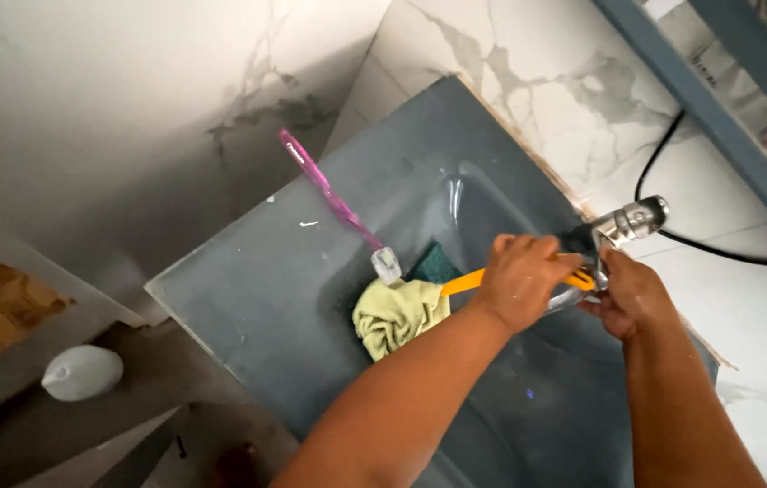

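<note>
A white bottle [83, 371] lay low at the far left. On the grey sink top [248, 289] rested a pink toothbrush [334, 201], its head beside a yellow-green cloth [397, 314] and dark green sponge [436, 265]. The left hand [521, 278] closed its fingers around an orange-handled brush [463, 283], scrubbing at the chrome tap [629, 221], apparently mid-clean. The right hand [629, 291] curled below the tap; what it gripped could not be told. Next, working round the spout would probably need a firm, steadying hold.
</note>
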